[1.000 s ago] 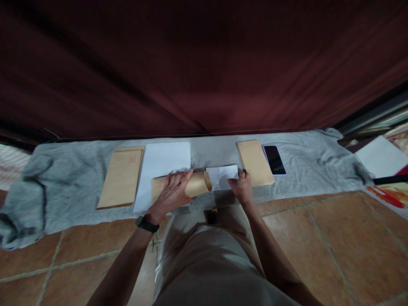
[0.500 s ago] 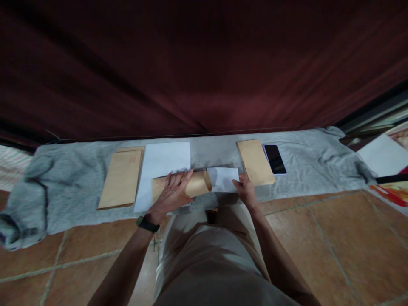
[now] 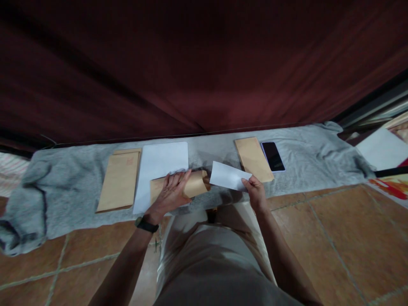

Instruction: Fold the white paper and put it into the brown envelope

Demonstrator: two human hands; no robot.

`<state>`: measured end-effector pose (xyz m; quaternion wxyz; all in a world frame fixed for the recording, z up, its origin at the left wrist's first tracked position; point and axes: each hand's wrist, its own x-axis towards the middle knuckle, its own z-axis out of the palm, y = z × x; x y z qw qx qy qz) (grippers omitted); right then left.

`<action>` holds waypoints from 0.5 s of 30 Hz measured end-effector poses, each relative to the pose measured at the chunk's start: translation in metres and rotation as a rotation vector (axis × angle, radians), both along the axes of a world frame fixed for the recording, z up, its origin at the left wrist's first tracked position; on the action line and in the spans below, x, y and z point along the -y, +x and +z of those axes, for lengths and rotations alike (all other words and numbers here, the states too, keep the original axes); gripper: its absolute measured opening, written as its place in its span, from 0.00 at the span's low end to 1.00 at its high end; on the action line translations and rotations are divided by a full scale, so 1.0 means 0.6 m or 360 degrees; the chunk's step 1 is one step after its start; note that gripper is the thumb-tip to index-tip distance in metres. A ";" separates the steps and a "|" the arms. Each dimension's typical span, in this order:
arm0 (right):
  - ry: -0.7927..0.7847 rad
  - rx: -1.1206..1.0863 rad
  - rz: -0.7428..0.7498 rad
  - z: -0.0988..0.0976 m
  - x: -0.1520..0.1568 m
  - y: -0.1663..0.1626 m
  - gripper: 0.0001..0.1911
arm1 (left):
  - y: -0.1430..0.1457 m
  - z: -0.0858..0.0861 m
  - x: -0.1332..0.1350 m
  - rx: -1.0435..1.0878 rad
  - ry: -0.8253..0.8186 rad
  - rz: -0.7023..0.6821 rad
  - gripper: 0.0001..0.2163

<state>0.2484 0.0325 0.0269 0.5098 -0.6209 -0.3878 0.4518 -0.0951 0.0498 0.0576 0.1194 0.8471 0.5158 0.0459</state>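
Note:
My left hand [image 3: 170, 193] lies on a brown envelope [image 3: 196, 185] with its fingers curled over it, holding its mouth bowed open toward the right. My right hand [image 3: 255, 191] pinches a folded white paper [image 3: 228, 175] by its right corner, lifted off the grey cloth [image 3: 63, 187], its left end close to the envelope's mouth. The envelope rests partly on a white sheet [image 3: 161, 163].
A stack of brown envelopes [image 3: 119, 180] lies left of the white sheet. Another brown envelope [image 3: 253, 158] and a black phone [image 3: 273, 156] lie to the right. A dark red curtain hangs behind. Papers [image 3: 381, 148] sit at far right on the tiled floor.
My right hand has lifted the folded white paper off the cloth and tilted it, moving slightly right and nearer me. My left hand stays on the open envelope.

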 end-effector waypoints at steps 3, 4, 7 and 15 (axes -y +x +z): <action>-0.0067 -0.0188 -0.0040 0.000 0.001 -0.008 0.17 | 0.000 0.001 -0.001 -0.0019 -0.0024 -0.0007 0.53; -0.0081 -0.0215 -0.0040 -0.001 0.001 -0.010 0.17 | 0.000 0.001 -0.002 -0.0021 -0.0031 -0.0011 0.54; -0.0126 -0.0195 -0.0021 -0.003 0.002 -0.014 0.19 | 0.000 0.000 -0.002 -0.0011 -0.0033 -0.0016 0.53; -0.0109 0.0037 0.0265 0.002 -0.006 -0.001 0.18 | 0.004 -0.003 0.001 -0.0037 0.0028 -0.0019 0.54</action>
